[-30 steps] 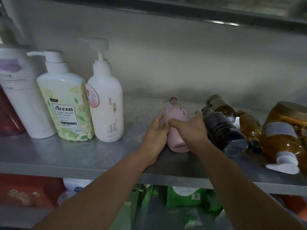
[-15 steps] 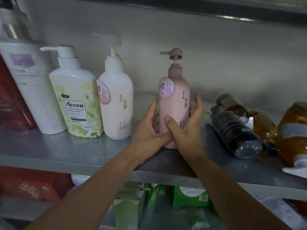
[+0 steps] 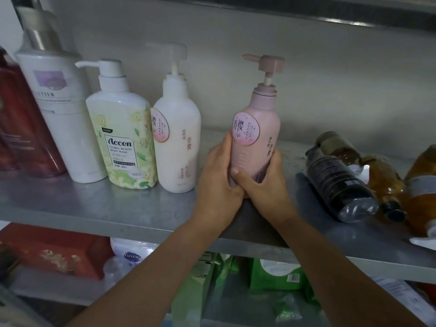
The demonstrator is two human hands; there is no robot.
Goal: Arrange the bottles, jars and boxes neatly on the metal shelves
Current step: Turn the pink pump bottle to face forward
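Note:
A pink pump bottle [image 3: 258, 128] stands upright on the metal shelf [image 3: 99, 208], a hand's width right of a white pump bottle [image 3: 178, 147]. My left hand [image 3: 218, 175] wraps its lower left side. My right hand [image 3: 262, 182] grips its lower right side, thumb across the front. Left of the white bottle stand a green Accen body wash bottle [image 3: 122, 140], a tall white bottle [image 3: 59, 109] and a dark red bottle [image 3: 21, 128] in a row.
To the right, a dark bottle [image 3: 339, 185] and amber bottles [image 3: 387, 185] lie on their sides on the shelf. Below are a red box [image 3: 54, 249], a white pack [image 3: 132, 253] and green packs [image 3: 276, 274]. Another shelf edge [image 3: 306, 13] runs overhead.
The pink bottle lay on its side a second ago; both hands have stood it upright and keep gripping its base. It sits slightly closer to the white bottle row.

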